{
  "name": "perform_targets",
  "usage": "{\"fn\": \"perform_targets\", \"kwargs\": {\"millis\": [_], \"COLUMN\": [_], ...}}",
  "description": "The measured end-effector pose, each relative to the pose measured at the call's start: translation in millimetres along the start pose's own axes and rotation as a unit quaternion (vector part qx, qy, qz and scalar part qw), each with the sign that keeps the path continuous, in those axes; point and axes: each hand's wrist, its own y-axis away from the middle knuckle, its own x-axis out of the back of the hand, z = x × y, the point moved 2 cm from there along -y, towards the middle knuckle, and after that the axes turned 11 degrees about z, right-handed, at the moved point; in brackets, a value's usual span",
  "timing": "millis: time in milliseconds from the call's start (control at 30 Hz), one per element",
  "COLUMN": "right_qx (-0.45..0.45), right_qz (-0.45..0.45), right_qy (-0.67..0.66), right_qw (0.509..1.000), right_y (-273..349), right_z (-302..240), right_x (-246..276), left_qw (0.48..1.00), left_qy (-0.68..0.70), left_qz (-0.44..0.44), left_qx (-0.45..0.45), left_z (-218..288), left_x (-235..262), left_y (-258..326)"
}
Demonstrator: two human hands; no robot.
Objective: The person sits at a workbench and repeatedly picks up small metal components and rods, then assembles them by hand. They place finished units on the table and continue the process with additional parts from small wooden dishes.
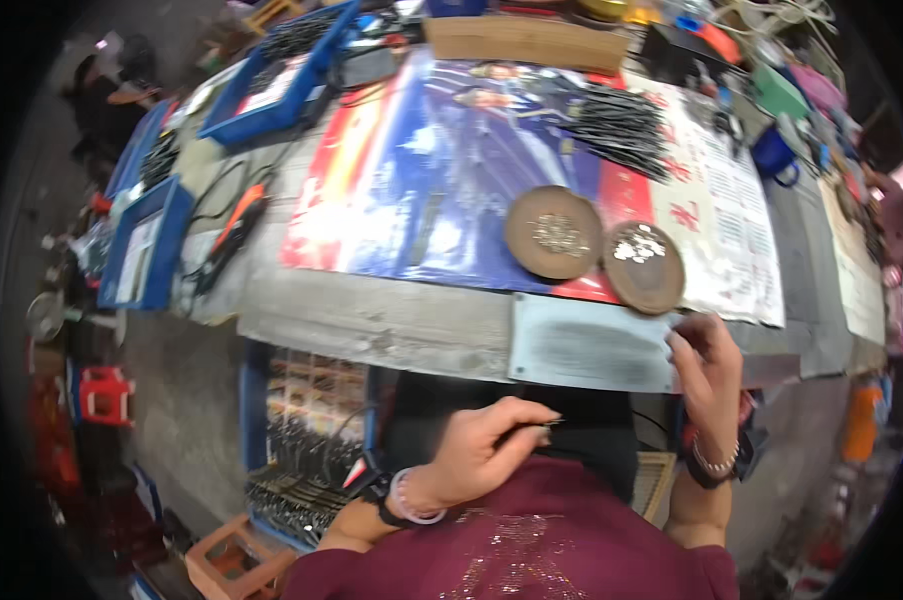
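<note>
In front of my lap, my left hand (492, 440) pinches a tiny thing at its fingertips, too small to name. My right hand (709, 372) is at the right end of a pale blue-grey plate (592, 345) on the table's front edge, with thumb and fingers curled together; what they hold, if anything, does not show. Just beyond stand two round brown dishes. The left dish (527, 225) holds small gold-coloured pieces (560, 236), and the right dish (652, 290) holds shiny silvery pieces (637, 245).
A glossy printed poster (392, 200) covers the table, with a heap of dark thin rods (622, 130) on it. Blue trays (152, 250) and an orange-and-black tool (237, 225) lie to the left. A blue mug (775, 157) is at the right; a wooden block (527, 42) stands at the back.
</note>
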Motion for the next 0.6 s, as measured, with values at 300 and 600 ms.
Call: {"fn": "perform_targets", "kwargs": {"millis": [300, 600], "right_qx": [0.153, 0.214], "right_qz": [-0.046, -0.073], "right_qy": [0.156, 0.269], "right_qw": [0.975, 0.936], "right_y": [-54, -80], "right_z": [14, 35], "right_x": [-16, -46], "left_qw": [1.0, 1.0], "left_qy": [-0.012, 0.012], "left_qz": [-0.013, 0.005], "left_qx": [0.014, 0.012], "left_z": [-2, -8], "left_x": [5, 9], "left_y": [2, 7]}}
